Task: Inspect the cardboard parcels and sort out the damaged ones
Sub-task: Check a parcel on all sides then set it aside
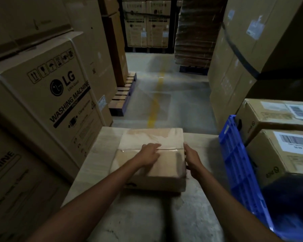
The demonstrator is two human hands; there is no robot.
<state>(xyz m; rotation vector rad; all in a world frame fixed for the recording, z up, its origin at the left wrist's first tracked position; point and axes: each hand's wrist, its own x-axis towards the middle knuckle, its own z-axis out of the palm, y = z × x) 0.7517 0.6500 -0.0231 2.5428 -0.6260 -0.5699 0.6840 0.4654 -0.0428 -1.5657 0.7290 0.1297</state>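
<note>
Washing machine boxes (pixel 56 95): sitting stacked along the left wall, just big stock parked out of the way, probably not part of the sorting.

Work surface (pixel 147 215): pale flat top that's carrying the one parcel right in front of the person, so it's likely acting as the checking spot.

Left hand (pixel 150 154): lying on top of the parcel with fingers stretched out, not curling around anything. The fingertips are touching the tape seam (pixel 170 148), so my guess is it's feeling the seal while pinning the box down.

Parcel (pixel 150 137): sitting flat in the middle of the work surface, between both hands. It's looking like plain light-brown cardboard, squarish, with clear tape running across the top. A darker patch is showing along the far edge; it could be old tape or a peeled label, but it's too blurry to call. No obvious crushing is jumping out, though the near face is smeared by motion.

Right hand (pixel 191 158): pressing flat against the parcel's right side, fingers fairly straight, bracing rather than clamping, probably getting ready to turn it.

Blue pallet (pixel 238 163): standing on edge just right of the surface.

Labelled boxes (pixel 278 154): sitting stacked behind the pallet with barcode stickers facing up, maybe waiting for inspection or already sorted, can't tell.
</note>
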